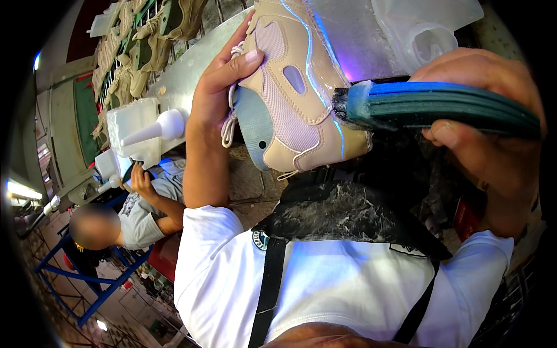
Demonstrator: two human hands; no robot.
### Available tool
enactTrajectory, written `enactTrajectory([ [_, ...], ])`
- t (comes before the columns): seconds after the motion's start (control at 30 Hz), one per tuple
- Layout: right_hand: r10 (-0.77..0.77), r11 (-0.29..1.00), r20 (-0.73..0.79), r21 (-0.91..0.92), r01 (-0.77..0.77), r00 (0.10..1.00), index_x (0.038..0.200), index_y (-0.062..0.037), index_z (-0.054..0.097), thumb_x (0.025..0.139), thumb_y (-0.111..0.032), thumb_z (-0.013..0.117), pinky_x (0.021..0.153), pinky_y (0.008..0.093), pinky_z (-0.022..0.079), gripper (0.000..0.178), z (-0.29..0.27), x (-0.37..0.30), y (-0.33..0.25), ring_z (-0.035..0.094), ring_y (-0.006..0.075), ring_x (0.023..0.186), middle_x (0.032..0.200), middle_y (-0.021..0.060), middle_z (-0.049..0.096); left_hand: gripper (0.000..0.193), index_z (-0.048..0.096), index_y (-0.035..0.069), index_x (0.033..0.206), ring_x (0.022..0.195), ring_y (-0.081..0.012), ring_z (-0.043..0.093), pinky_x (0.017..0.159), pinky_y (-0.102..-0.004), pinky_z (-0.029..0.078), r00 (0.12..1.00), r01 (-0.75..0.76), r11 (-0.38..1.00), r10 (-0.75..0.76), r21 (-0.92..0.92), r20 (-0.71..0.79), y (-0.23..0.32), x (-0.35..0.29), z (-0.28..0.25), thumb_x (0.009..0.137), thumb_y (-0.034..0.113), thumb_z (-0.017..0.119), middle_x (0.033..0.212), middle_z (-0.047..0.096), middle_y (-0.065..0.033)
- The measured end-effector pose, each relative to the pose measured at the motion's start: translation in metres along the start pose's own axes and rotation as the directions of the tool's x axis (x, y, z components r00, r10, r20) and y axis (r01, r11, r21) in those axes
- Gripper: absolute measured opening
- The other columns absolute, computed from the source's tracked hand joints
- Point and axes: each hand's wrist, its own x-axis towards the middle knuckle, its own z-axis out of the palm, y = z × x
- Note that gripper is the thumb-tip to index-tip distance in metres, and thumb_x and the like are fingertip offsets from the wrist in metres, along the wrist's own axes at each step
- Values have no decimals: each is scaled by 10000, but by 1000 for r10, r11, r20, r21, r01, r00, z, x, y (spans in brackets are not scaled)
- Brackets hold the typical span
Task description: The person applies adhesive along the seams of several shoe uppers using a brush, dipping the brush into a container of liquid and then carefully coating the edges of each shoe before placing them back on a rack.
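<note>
The left hand [217, 81] grips a beige shoe [293, 87] by its heel end, fingers [246, 58] curled over the upper, holding it raised above the metal worktop [191, 69]. The right hand [487, 116] holds a blue-green brush [441, 107], fingers wrapped around its handle, its bristle end touching the shoe's side. A white bottle [139, 130] stands at the worktop's left edge. Beside it another person [139, 214] sits holding something dark.
</note>
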Motion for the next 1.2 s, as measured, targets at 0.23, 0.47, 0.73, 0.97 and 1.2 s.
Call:
enactTrajectory([
  [0.23,4,1000,83,5,-4,997,1089,44,656,855,-134,717,782,347,542,301,-16,1,9,664,238,892,1051,176,675,798,296,25,1587,1293,-295,591,1098,-391,478,992,119,954,-101,-276,77,3,-10,2,890,145,665,1478,524,-184],
  [0.47,-6,998,161,-57,16,987,1080,18,666,870,-95,723,825,362,550,246,-33,15,10,676,256,938,1093,181,675,723,302,24,1583,1306,-296,578,1113,-388,464,982,186,909,-186,-373,35,4,-12,10,941,149,611,1495,506,-181],
  [0.73,-141,987,224,105,120,964,1084,10,672,864,-92,732,838,364,552,250,-34,34,46,681,262,951,1102,189,676,507,486,2,1447,1159,-303,662,1015,-427,546,962,238,735,-271,-635,47,-2,-24,0,996,209,591,1326,631,-183],
  [0.97,-154,978,230,177,115,961,1088,4,677,860,-90,739,850,366,555,255,-46,47,66,685,268,962,1111,196,677,391,578,-5,1315,1083,-324,691,960,-476,572,917,346,572,-372,-744,141,-6,-18,15,1004,231,594,1229,678,-191],
  [1.2,-212,965,266,206,160,940,1092,-3,682,855,-87,747,862,368,557,260,-48,60,69,689,274,974,1119,204,678,370,574,7,1313,1104,-330,679,938,-506,573,930,279,673,-367,-685,18,-22,-26,9,1020,230,557,1240,670,-183],
])
